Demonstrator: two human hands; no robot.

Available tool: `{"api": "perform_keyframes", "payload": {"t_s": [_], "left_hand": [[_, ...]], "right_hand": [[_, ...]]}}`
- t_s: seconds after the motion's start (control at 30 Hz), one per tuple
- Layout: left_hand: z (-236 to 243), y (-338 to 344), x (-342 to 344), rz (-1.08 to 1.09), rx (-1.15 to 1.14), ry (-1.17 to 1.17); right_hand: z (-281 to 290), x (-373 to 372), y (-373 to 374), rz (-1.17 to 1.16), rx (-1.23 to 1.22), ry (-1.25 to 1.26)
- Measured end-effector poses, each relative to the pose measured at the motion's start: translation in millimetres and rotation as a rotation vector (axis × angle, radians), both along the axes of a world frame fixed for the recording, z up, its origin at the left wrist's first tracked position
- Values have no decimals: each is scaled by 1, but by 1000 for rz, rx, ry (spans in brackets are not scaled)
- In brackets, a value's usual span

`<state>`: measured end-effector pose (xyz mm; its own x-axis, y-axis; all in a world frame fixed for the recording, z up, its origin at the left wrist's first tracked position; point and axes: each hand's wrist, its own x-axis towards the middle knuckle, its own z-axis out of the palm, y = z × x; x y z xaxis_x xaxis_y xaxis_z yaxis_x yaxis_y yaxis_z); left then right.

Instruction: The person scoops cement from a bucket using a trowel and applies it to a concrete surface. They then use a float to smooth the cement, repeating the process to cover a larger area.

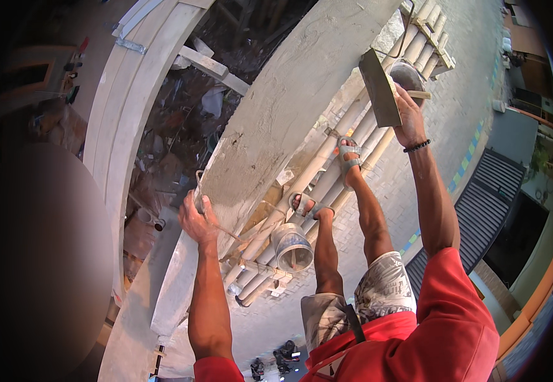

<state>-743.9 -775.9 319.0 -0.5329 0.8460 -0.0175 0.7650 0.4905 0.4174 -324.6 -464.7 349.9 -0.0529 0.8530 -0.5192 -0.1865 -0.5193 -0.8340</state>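
My right hand [407, 121] is closed around a flat rectangular plastering float [380, 89], its grey face coated with mortar and turned to the left. A short wooden handle [420, 95] sticks out beside my fingers; I cannot tell what it belongs to. My left hand [198, 219] grips the edge of a long plastered concrete beam [289, 95], thumb on the near side and fingers partly hidden over the edge. Close by it, a thin bent metal rod [228, 234] hooks over the beam. Wet-looking, rough mortar covers part of the beam's face.
My sandalled feet stand on lashed bamboo poles [327, 169] high above a paved street [467, 76]. One bucket [292, 247] hangs or rests near my feet, another bucket [407, 75] behind the float. Left of the beam is a dark, debris-filled space [174, 140]. A dark slatted gate [489, 191] lies right.
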Motion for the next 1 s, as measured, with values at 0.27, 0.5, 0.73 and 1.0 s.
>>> {"api": "perform_keyframes", "payload": {"t_s": [0.27,0.5,0.73,1.0], "left_hand": [[0,0,0,5,-26,13],[0,0,0,-3,-12,9],[3,0,2,22,-1,32],[12,3,4,45,-67,-22]], "right_hand": [[23,-46,-93,17,-71,22],[29,-68,-178,88,-237,166],[40,-64,-169,174,-230,399],[36,-143,-129,634,504,-319]]}}
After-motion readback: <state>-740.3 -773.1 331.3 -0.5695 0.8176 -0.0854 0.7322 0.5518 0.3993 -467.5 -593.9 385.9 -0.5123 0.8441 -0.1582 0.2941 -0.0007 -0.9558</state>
